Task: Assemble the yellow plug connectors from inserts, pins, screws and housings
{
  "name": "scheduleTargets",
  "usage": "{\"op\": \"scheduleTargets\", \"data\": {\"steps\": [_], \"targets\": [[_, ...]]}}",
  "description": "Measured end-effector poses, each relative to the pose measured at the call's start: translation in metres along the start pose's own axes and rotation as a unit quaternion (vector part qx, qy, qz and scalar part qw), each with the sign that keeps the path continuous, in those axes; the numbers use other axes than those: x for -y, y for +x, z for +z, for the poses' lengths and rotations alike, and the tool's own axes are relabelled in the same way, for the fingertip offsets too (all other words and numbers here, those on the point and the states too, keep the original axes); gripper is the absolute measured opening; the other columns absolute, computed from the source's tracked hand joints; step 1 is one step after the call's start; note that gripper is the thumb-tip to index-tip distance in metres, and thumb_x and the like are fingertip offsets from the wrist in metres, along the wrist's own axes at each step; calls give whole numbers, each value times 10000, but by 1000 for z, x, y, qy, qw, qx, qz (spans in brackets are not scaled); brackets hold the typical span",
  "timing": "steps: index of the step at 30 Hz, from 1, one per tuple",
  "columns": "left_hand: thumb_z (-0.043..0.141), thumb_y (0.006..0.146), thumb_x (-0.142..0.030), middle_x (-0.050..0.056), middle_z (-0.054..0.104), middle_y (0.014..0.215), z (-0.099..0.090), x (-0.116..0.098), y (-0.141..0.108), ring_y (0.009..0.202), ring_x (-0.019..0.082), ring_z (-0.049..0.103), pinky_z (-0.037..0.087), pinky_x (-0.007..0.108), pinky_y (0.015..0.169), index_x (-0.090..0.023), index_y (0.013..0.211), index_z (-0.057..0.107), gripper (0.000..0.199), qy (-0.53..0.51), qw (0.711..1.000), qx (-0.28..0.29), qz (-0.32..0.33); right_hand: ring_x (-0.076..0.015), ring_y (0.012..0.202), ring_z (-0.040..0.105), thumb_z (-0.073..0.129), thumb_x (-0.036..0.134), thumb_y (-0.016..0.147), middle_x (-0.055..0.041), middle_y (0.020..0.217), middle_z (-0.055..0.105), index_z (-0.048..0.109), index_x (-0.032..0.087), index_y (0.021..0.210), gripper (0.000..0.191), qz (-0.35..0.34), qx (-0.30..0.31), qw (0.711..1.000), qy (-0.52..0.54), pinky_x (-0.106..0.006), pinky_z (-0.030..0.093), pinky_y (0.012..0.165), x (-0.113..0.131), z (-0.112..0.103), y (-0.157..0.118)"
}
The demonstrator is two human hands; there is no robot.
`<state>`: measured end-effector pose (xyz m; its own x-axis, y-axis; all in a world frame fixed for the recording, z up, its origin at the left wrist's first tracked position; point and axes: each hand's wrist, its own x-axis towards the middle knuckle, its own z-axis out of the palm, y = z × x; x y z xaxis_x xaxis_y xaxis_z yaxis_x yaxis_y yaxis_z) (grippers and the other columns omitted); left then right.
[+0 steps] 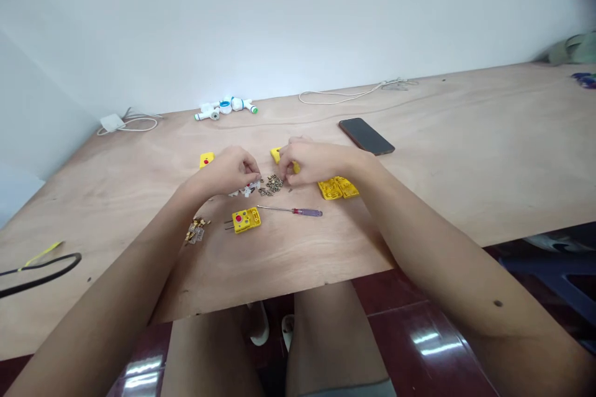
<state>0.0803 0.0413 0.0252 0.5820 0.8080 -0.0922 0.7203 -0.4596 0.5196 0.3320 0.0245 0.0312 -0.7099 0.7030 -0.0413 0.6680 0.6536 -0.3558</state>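
My left hand (234, 170) is closed in a pinch just over small white plastic pieces (250, 188); whatever lies between its fingertips is too small to make out. At the right edge of a pile of small metal screws (273, 184), my right hand (302, 160) also pinches, its fingertips partly hiding what they may hold. Behind that hand, a yellow plastic part (275, 154) is partly covered. Nearer to me lies a yellow plug connector (246, 221) with two metal pins and a red spot. A screwdriver (305, 212) with a purple handle points left towards it.
Yellow shell halves (331, 189) rest under my right forearm, and another yellow piece (206, 160) sits beyond my left wrist. Brass-coloured and clear bits (196, 229) lie beside my left forearm. Farther back are a phone (366, 136), a white pipe-like object (226, 107) and white cables (344, 98).
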Motion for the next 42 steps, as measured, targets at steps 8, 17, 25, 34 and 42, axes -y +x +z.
{"op": "scheduleTargets", "data": {"steps": [8, 17, 25, 34, 42], "targets": [[641, 963, -252, 61, 813, 846, 4, 5, 0, 954, 271, 732, 550, 399, 941, -216, 865, 785, 178, 72, 996, -30, 43, -198, 858, 759, 753, 141, 830, -35, 978, 866, 888, 191, 958, 193, 11, 73, 993, 92, -340, 561, 821, -6, -7, -9], [597, 1031, -348, 102, 830, 1073, 2, 5, -5, 972, 266, 689, 535, 392, 904, -188, 1040, 789, 250, 33, 989, -137, 31, -160, 783, 691, 825, 196, 862, -19, 912, 831, 867, 179, 931, 83, 22, 79, 992, 97, -297, 505, 716, 6, -9, -11], [641, 999, -328, 96, 832, 992, 5, 11, -7, 918, 271, 683, 528, 395, 853, -197, 967, 804, 211, 6, 977, -208, 53, -150, 741, 654, 775, 235, 890, -21, 847, 795, 825, 174, 854, 87, 18, 91, 990, 104, -293, 476, 676, 12, 7, -2], [694, 960, -345, 75, 820, 907, 12, 17, -5, 808, 217, 659, 518, 366, 818, -179, 952, 827, 213, -86, 968, -228, 58, -131, 651, 551, 715, 146, 768, 21, 709, 661, 687, 192, 721, 71, 32, 48, 995, 85, -299, 410, 636, 20, 5, -5], [767, 926, -408, 100, 870, 995, 18, 18, -1, 906, 242, 759, 566, 358, 807, -175, 966, 862, 255, -195, 945, -248, 92, -133, 665, 548, 662, 147, 727, 28, 701, 627, 641, 196, 737, 54, -25, -175, 974, 140, -297, 412, 679, 10, 16, 8]]}}
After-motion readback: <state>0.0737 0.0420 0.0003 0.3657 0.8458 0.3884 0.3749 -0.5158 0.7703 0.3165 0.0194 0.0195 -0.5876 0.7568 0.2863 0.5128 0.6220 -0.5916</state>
